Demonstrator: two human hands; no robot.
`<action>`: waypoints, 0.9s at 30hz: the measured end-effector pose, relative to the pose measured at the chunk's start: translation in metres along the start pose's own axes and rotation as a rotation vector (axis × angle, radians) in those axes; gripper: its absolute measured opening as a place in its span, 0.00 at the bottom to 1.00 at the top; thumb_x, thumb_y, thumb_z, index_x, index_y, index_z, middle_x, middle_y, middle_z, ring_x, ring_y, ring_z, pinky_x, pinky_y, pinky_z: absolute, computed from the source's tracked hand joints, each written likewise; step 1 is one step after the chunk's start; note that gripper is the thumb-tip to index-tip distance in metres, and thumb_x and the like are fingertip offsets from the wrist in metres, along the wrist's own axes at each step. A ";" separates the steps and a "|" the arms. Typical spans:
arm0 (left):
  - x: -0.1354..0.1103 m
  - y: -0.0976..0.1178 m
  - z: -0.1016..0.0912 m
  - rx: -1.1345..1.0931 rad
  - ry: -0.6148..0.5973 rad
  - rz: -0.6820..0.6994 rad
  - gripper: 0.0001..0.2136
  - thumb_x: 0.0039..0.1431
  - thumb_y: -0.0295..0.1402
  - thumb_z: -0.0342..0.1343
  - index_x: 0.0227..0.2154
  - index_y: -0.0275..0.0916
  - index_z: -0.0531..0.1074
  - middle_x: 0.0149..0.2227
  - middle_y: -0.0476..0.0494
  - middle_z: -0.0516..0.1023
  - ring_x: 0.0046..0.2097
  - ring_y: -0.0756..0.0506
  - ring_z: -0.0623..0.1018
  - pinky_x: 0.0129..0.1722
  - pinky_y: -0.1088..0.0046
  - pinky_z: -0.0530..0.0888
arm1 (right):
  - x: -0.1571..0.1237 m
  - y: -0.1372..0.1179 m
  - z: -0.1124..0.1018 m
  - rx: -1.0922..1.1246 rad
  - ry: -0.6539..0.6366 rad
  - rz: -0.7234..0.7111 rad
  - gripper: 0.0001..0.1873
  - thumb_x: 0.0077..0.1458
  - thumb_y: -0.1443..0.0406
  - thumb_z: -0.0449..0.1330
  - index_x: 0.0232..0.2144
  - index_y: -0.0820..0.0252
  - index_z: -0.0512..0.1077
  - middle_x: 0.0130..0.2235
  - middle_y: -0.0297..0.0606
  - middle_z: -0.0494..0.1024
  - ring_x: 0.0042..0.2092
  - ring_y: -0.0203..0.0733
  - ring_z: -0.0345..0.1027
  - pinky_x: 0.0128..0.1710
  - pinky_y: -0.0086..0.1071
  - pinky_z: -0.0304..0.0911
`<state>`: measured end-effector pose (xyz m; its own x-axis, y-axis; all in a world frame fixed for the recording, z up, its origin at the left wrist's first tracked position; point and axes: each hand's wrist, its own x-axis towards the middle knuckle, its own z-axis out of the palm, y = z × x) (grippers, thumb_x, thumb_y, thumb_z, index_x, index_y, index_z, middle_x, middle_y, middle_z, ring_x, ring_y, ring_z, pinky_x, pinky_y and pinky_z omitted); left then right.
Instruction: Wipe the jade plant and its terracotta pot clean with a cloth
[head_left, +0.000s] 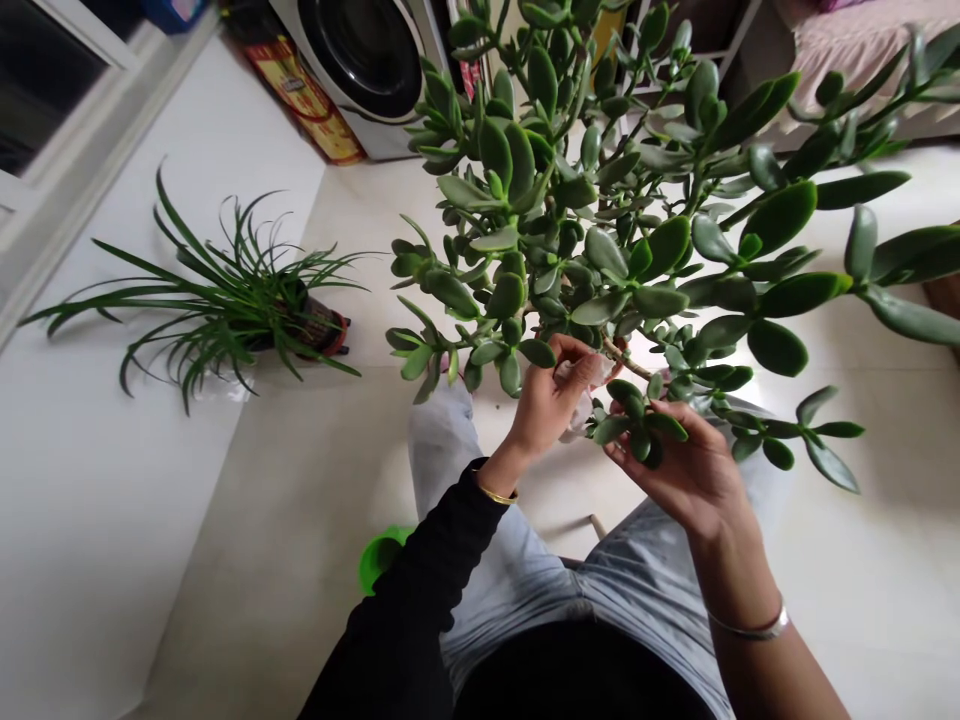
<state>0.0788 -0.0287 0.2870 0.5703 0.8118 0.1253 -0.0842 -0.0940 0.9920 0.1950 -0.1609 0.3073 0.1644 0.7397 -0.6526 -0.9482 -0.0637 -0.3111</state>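
A large jade plant (600,250) with thick oval leaves fills the upper middle and right, in front of my knees. My left hand (551,390) is closed on a crumpled white tissue (581,410) low among the branches, with thumb and finger pinching it. To its right, my right hand (690,460) has its fingers around a small leafy sprig (639,420) at the lower edge of the plant. The sprig's leaves hide part of those fingertips. A brown stem (626,358) shows just above both hands.
A spider plant (225,290) in a dark pot (319,325) stands by the white wall on the left. On the floor near my left leg is a green bucket (379,555). A washing machine (364,60) and a red-yellow package (307,95) are at the back.
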 end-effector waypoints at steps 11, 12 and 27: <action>0.004 0.004 0.000 -0.017 -0.344 -0.093 0.18 0.70 0.47 0.54 0.33 0.38 0.78 0.35 0.46 0.78 0.39 0.48 0.77 0.43 0.70 0.74 | 0.001 -0.001 -0.001 0.024 0.012 -0.001 0.08 0.46 0.68 0.73 0.30 0.57 0.77 0.36 0.32 0.86 0.33 0.38 0.77 0.39 0.37 0.79; 0.003 0.006 -0.002 -0.018 -0.357 -0.095 0.21 0.71 0.50 0.52 0.33 0.38 0.77 0.34 0.46 0.77 0.39 0.48 0.77 0.43 0.69 0.74 | 0.001 -0.001 -0.002 0.021 -0.002 0.000 0.08 0.47 0.68 0.73 0.31 0.58 0.78 0.37 0.33 0.86 0.34 0.38 0.77 0.40 0.36 0.79; 0.004 0.011 0.000 0.045 -0.406 0.042 0.19 0.72 0.46 0.52 0.31 0.37 0.74 0.36 0.47 0.71 0.39 0.50 0.74 0.43 0.71 0.72 | 0.000 -0.004 0.004 0.012 -0.029 0.012 0.12 0.43 0.69 0.76 0.30 0.59 0.77 0.34 0.28 0.85 0.33 0.36 0.78 0.37 0.34 0.79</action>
<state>0.0797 -0.0265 0.2979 0.8441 0.5141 0.1524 -0.0835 -0.1547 0.9844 0.1974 -0.1582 0.3117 0.1453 0.7579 -0.6360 -0.9532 -0.0651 -0.2953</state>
